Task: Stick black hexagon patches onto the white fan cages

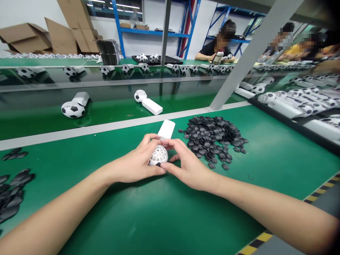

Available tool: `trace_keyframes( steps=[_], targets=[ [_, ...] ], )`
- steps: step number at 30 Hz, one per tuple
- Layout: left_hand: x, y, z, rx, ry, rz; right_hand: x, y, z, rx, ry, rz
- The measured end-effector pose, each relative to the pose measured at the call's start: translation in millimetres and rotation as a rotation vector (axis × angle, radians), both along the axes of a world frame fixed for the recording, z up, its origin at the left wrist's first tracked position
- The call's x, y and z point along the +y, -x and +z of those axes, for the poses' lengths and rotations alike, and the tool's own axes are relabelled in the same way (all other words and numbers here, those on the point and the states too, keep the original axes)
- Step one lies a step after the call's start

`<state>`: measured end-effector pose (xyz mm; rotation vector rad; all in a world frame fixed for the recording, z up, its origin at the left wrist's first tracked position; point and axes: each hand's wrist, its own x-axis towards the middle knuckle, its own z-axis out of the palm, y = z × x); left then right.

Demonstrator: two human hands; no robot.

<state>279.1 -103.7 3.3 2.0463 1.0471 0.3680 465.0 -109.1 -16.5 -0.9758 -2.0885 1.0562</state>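
My left hand (140, 157) and right hand (191, 164) curl around a white ball-headed unit (159, 154), pinching its round lattice head between thumbs and fingers; the 2 thumbs lie at its near edge, the right thumb tip at a small black patch (158, 164); I cannot tell whether that patch sits flush; the white handle (166, 129) points to the far side, its join with the head hidden by my fingers. The unit is over the middle of the green bench (148, 219); to its right lies a heap of black pieces (212, 136), a few strays along its edges; more black pieces (16, 194) are scattered at the left edge of the bench. Beyond a pale rail (106, 130), 2 football-headed units stand out on the green belt, 1 on the left with black patches (73, 109) and 1 nearer the middle with an open lattice (148, 102); at right, a black tray (313, 140) holds many more units; on the far side, a person in a dark top (209, 47) sits holding something.
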Motion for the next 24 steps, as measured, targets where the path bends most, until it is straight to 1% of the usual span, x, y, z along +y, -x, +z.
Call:
trace_keyframes(
  steps=[6,11,15,21,24],
  targets=[
    [1.7,0.7,3.8,0.026,-0.015,-0.047,-1.3,-0.9,-2.0,0.007,0.003,-0.008],
    [3.1,1.3,4.1,0.048,-0.063,-0.086,-1.8,-2.0,-2.6,0.022,0.012,-0.018],
    [4.3,0.8,3.9,0.060,-0.067,-0.101,-2.3,-2.7,-2.8,0.049,0.031,-0.030],
    [3.8,0.8,4.2,0.057,-0.043,-0.066,0.1,-1.3,-0.7,0.011,0.036,-0.018],
    [3.7,1.7,3.8,0.044,-0.032,-0.068,1.2,-0.1,-0.2,0.004,0.053,-0.016]
  ],
)
